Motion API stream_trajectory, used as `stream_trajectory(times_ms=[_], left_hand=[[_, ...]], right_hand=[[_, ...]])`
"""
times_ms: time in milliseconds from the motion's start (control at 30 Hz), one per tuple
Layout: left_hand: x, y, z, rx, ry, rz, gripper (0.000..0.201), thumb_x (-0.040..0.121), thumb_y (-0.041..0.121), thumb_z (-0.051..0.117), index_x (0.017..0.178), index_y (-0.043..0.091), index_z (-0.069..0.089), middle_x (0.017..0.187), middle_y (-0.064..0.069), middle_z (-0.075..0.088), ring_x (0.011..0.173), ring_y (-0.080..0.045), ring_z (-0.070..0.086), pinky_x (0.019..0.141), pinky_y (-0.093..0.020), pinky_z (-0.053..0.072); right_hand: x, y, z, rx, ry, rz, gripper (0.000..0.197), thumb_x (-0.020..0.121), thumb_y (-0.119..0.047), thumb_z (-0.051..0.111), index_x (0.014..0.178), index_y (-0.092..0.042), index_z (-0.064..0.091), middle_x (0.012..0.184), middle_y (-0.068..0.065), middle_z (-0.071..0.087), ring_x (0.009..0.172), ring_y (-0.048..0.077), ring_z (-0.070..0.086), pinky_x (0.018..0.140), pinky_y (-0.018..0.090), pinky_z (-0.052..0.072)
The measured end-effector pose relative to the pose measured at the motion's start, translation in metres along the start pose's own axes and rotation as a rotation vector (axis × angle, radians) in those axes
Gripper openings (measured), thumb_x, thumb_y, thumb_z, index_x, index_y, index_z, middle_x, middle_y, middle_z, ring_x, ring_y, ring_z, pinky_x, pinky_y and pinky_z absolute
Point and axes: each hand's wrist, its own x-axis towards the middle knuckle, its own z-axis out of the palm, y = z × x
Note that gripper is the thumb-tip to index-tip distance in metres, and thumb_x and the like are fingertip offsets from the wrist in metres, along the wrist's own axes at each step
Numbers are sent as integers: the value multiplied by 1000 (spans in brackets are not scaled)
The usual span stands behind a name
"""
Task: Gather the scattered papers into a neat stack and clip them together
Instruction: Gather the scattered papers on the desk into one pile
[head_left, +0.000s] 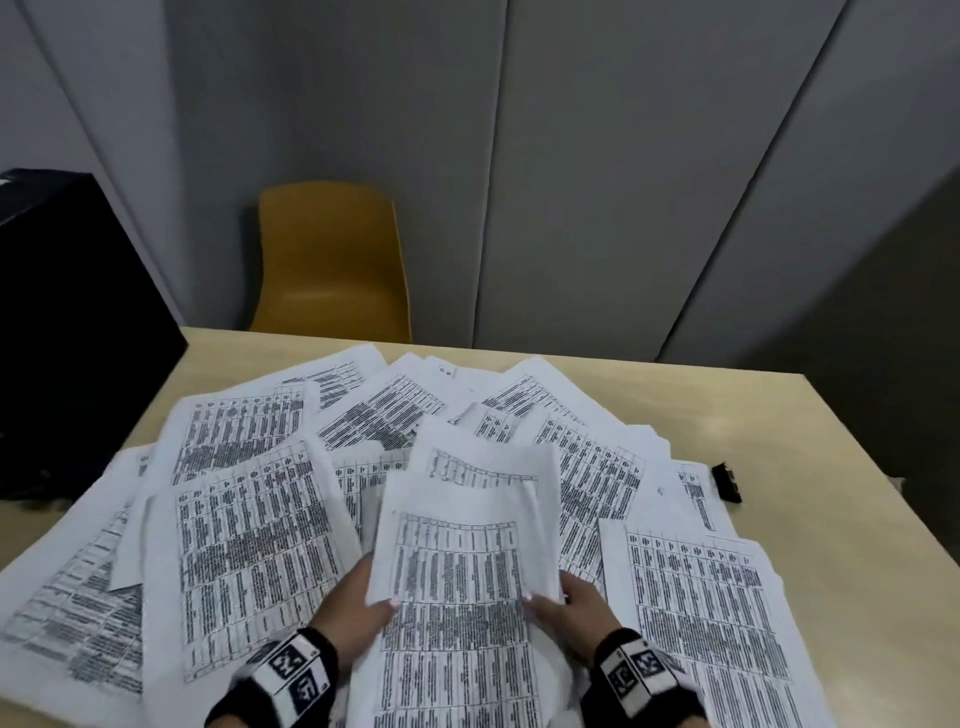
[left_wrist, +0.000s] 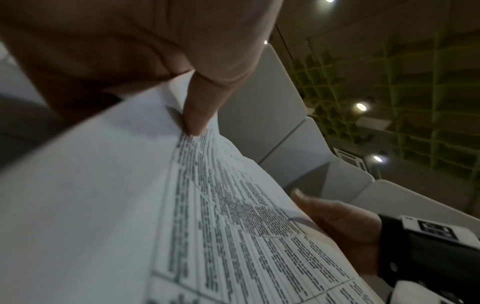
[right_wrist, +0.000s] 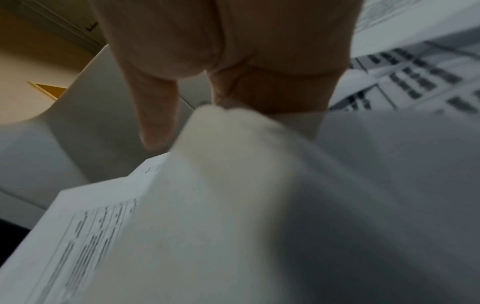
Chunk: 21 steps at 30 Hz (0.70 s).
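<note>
- Two hands hold a small bundle of printed sheets (head_left: 457, 545) by its side edges, raised just above the spread: the left hand (head_left: 358, 608) pinches the left edge, thumb on top, and the right hand (head_left: 566, 603) pinches the right edge the same way.
- Gripping from both sides looks meant to square the bundle's edges while more pages are collected onto it; the sheets in it sit slightly offset from each other, so the stack is not yet neat.
- From the left wrist, a fingertip (left_wrist: 194, 115) presses on the top printed page, and the opposite hand shows at the far edge.
- Around the bundle, the scattered papers (head_left: 249, 530) fan out overlapping across the tabletop (head_left: 841, 467), with loose pages to the left, at the far side and to the right (head_left: 706, 597), so gathering appears to be at an early stage.
- A black binder clip (head_left: 726, 482) lies on the bare wood just beside the rightmost pages, within reach of the right hand for the final clipping.
- Beyond the far edge stands a yellow chair (head_left: 332, 260) against grey wall panels (head_left: 597, 182); a dark object (head_left: 67, 322) sits at far left.
</note>
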Motion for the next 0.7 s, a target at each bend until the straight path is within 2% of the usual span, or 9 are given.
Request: stream_trajectory(times_ms=[100,133,200,267,333,400,500,600,700], left_hand=[[4,-2,-13,3,38,22,56,87,6,57,136,22,37,135,-7,52,117,-24,52,102,-44,41],[3,-5,-22,-7,150,29,54,85,2,58,132,22,41,133,-9,53,114,-26,54,98,-44,45],[5,-10,-45,113,492,16,57,82,5,63,133,18,41,137,-14,49,117,-34,51,98,-49,45],[5,-25,-69,365,710,-129,73,80,22,68,141,19,30,147,-19,35,131,-40,36,107,-55,33],[-1,-41,-83,439,729,-344,86,81,40,64,147,27,11,156,-17,11,140,-42,12,112,-59,17],[-9,-52,-87,433,715,-409,92,81,44,63,148,29,1,157,-15,-1,142,-41,2,114,-59,10],[-14,-50,-86,372,755,-339,96,73,29,73,146,28,10,154,-16,18,137,-41,22,111,-57,23],[-7,-49,-93,10,772,-230,92,69,6,75,140,26,20,135,-21,50,111,-39,54,99,-53,43],[-1,-54,-98,-197,678,-196,83,64,-2,73,134,14,32,112,-20,65,94,-34,62,94,-50,47]], right_hand=[[-1,10,0,-51,69,-51,19,79,-5,63,85,-23,57,82,1,65,81,22,61,67,26,48],[-2,12,-1,-42,100,-60,21,79,-3,62,81,-24,58,81,2,66,82,25,61,71,29,49],[-3,16,-3,-22,126,-74,25,79,-2,61,77,-26,59,78,2,66,80,26,61,71,30,48],[-5,18,-5,-4,118,-74,24,80,-2,61,78,-25,58,77,1,65,76,22,59,65,25,44],[-5,19,-5,21,110,-72,24,81,-1,61,78,-25,59,79,2,66,75,20,59,66,26,44],[-5,20,-5,21,96,-73,25,81,-1,61,78,-26,59,80,1,67,76,21,60,70,28,45],[-5,22,-6,61,81,-79,24,81,-2,62,78,-26,59,81,3,67,77,20,61,67,28,46],[-6,22,-7,129,89,-74,14,72,-8,69,80,-17,62,69,-2,69,70,20,61,61,27,46],[-8,23,-9,179,81,-68,25,58,-14,68,83,-15,63,63,-5,71,69,22,62,60,28,47]])
